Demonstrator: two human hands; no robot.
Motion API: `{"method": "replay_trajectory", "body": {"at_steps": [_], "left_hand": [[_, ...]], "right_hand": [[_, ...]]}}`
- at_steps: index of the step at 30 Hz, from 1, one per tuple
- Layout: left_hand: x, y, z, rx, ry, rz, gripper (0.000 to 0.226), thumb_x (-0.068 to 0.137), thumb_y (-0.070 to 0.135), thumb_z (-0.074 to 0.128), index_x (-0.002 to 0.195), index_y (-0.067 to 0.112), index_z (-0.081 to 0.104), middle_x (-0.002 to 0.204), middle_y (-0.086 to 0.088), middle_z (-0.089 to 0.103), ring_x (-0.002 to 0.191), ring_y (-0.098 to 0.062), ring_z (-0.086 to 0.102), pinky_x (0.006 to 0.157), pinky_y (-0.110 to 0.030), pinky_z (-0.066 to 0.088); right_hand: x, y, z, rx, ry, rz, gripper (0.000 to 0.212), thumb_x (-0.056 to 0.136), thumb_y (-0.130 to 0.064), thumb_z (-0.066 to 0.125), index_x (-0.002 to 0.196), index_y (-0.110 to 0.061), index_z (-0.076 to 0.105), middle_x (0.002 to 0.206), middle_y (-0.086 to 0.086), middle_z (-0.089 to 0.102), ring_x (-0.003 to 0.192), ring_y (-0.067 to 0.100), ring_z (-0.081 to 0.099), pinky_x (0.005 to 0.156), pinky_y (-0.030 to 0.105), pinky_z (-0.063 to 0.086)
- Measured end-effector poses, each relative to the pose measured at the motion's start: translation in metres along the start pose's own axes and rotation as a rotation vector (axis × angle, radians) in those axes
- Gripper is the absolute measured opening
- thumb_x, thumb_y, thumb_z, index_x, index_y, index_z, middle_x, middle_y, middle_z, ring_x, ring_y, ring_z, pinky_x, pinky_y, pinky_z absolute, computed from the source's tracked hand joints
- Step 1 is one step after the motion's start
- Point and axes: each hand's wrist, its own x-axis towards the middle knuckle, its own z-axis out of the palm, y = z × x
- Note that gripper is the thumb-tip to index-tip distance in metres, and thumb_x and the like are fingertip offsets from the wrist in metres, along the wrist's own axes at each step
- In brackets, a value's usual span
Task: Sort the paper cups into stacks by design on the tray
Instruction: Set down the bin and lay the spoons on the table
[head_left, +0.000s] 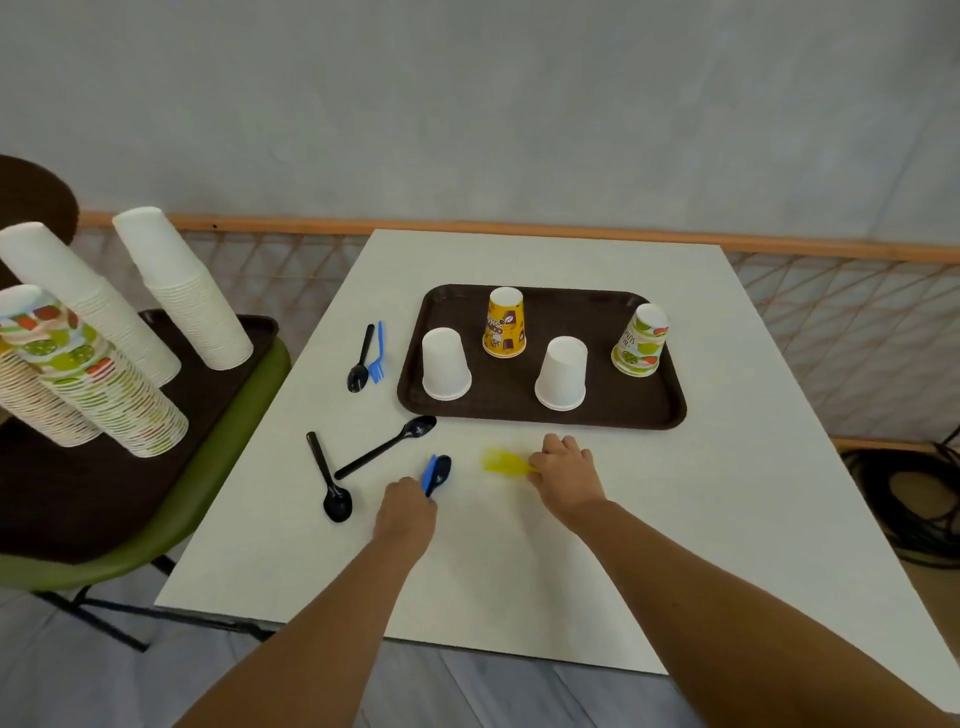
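White table (519, 571) carries a tray (519, 422) of upturned cups (445, 364) mid-frame; left hand (405, 512) grips blue-black cutlery (437, 472), right hand (566, 475) pinches a blurred yellow utensil (504, 461).

A small black spoon (359, 364) and a blue fork (377, 353) are lying side by side near the white table's (519, 571) left edge, a long black spoon (387, 446) and a second long spoon (328, 480) nearer its front, a green chair (234, 457) standing at its left.
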Motion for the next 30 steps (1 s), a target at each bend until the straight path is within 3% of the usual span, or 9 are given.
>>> {"method": "replay_trajectory", "body": {"at_steps": [3, 7, 9, 11, 13, 17, 22, 26, 30], "left_hand": [[0.000, -0.001, 0.001, -0.012, -0.016, 0.031, 0.028, 0.095, 0.010, 0.040, 0.117, -0.005, 0.049, 0.121, -0.022, 0.053, 0.095, -0.027, 0.056, 0.063, -0.022, 0.038], [-0.007, 0.004, -0.001, -0.159, -0.022, 0.023, 0.031, 0.096, 0.004, 0.033, 0.123, 0.000, 0.048, 0.125, -0.018, 0.051, 0.096, -0.016, 0.052, 0.072, -0.021, 0.036], [-0.005, 0.009, -0.002, -0.176, -0.063, 0.054, 0.026, 0.097, 0.009, 0.035, 0.117, -0.004, 0.046, 0.120, -0.021, 0.054, 0.088, -0.024, 0.053, 0.063, -0.024, 0.036], [-0.003, 0.014, -0.004, -0.203, -0.093, 0.075, 0.015, 0.099, 0.013, 0.033, 0.103, 0.001, 0.043, 0.108, -0.020, 0.057, 0.091, -0.031, 0.053, 0.067, -0.029, 0.035], [-0.005, 0.022, -0.001, -0.279, -0.170, 0.083, 0.012, 0.099, 0.014, 0.032, 0.096, 0.004, 0.038, 0.095, -0.015, 0.056, 0.083, -0.024, 0.048, 0.069, -0.027, 0.034], [-0.013, 0.044, 0.006, -0.484, -0.333, 0.082, 0.015, 0.098, 0.013, 0.030, 0.092, 0.006, 0.043, 0.080, -0.005, 0.051, 0.066, -0.012, 0.042, 0.059, -0.023, 0.033], [-0.031, 0.074, 0.025, -0.662, -0.496, 0.111, 0.017, 0.098, 0.011, 0.037, 0.088, 0.008, 0.050, 0.090, -0.014, 0.056, 0.086, -0.028, 0.058, 0.085, -0.038, 0.049], [-0.046, 0.101, 0.045, -0.629, -0.553, 0.176, 0.017, 0.097, 0.009, 0.042, 0.088, 0.005, 0.055, 0.084, -0.013, 0.056, 0.081, -0.026, 0.053, 0.073, -0.033, 0.045], [-0.068, 0.135, 0.071, -0.590, -0.626, 0.211, 0.013, 0.095, 0.011, 0.049, 0.086, 0.010, 0.058, 0.085, -0.010, 0.054, 0.074, -0.020, 0.048, 0.060, -0.026, 0.038]], "right_hand": [[-0.009, -0.001, -0.001, 0.070, -0.004, 0.048, 0.030, 0.101, -0.021, 0.033, 0.122, -0.011, 0.051, 0.123, 0.008, 0.051, 0.116, 0.027, 0.044, 0.093, 0.035, 0.032], [-0.020, -0.006, -0.006, 0.283, -0.054, 0.166, 0.024, 0.100, -0.019, 0.034, 0.111, -0.007, 0.051, 0.111, 0.013, 0.059, 0.101, 0.031, 0.056, 0.083, 0.036, 0.041], [-0.023, -0.011, -0.008, 0.469, -0.077, 0.259, 0.019, 0.099, -0.019, 0.035, 0.101, -0.007, 0.051, 0.099, 0.015, 0.058, 0.085, 0.028, 0.054, 0.072, 0.036, 0.043], [-0.025, -0.015, -0.009, 0.747, -0.099, 0.354, 0.015, 0.097, -0.014, 0.036, 0.090, -0.007, 0.047, 0.086, 0.014, 0.053, 0.069, 0.024, 0.053, 0.062, 0.035, 0.047], [-0.030, -0.020, -0.013, 1.071, -0.136, 0.455, 0.012, 0.096, -0.008, 0.036, 0.088, -0.005, 0.044, 0.074, 0.012, 0.052, 0.053, 0.021, 0.052, 0.050, 0.030, 0.047], [-0.041, -0.028, -0.022, 1.445, -0.212, 0.535, 0.012, 0.097, -0.006, 0.039, 0.086, -0.002, 0.044, 0.072, 0.015, 0.055, 0.057, 0.025, 0.058, 0.054, 0.032, 0.052], [-0.055, -0.023, -0.026, 1.386, -0.143, 0.557, 0.015, 0.095, -0.009, 0.039, 0.084, -0.005, 0.048, 0.079, 0.011, 0.054, 0.062, 0.018, 0.052, 0.056, 0.026, 0.043], [-0.076, 0.003, -0.031, 1.231, -0.027, 0.638, 0.019, 0.095, -0.012, 0.038, 0.077, -0.010, 0.043, 0.071, 0.003, 0.044, 0.062, 0.010, 0.041, 0.054, 0.021, 0.032], [-0.110, 0.036, -0.034, 1.300, 0.065, 0.672, 0.024, 0.099, -0.017, 0.038, 0.076, -0.012, 0.043, 0.071, 0.005, 0.047, 0.063, 0.012, 0.045, 0.056, 0.022, 0.036]]}}
